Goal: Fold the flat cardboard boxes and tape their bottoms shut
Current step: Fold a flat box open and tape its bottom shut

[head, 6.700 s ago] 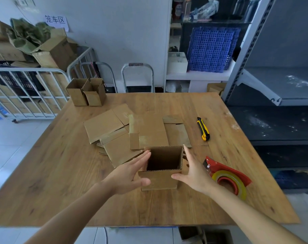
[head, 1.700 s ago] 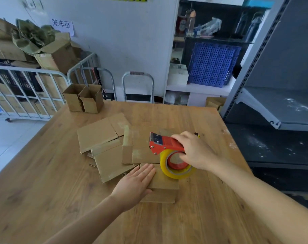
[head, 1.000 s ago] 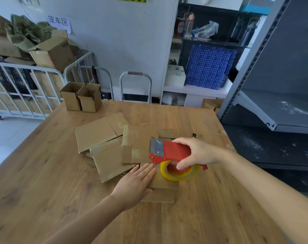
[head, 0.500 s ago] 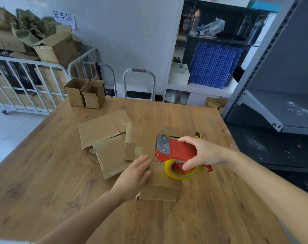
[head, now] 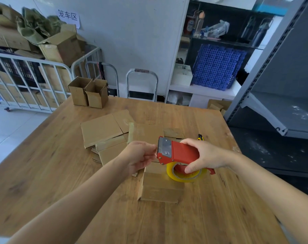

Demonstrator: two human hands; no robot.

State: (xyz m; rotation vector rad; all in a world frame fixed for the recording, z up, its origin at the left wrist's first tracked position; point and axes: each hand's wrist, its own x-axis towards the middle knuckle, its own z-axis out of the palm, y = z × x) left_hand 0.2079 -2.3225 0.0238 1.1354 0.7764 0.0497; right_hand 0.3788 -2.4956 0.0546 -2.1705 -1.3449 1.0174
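My right hand (head: 206, 155) is wrapped around the red tape dispenser (head: 181, 152), held in the air just above the box (head: 160, 187) I'm working on. That box lies on the counter (head: 61, 173) with its flaps folded in and facing up. My left hand (head: 141, 157) is raised above the box's far left corner, fingers curled in at the dispenser's toothed blade. I'd guess it is feeling for the loose end of the tape, but the tape is clear and I cannot tell whether anything is pinched. The yellow roll (head: 183, 176) hangs right over the box's far right part.

As for progress: this box looks folded, and I can make out no tape over its seam, so I judge that sealing it has not begun. Beyond the box, to the left, a loose pile of flat cardboard blanks (head: 105, 132) waits to be folded. Much farther beyond it, at the counter's far left corner, two standing boxes (head: 88, 93) look finished. So I reckon most of the job is still ahead.
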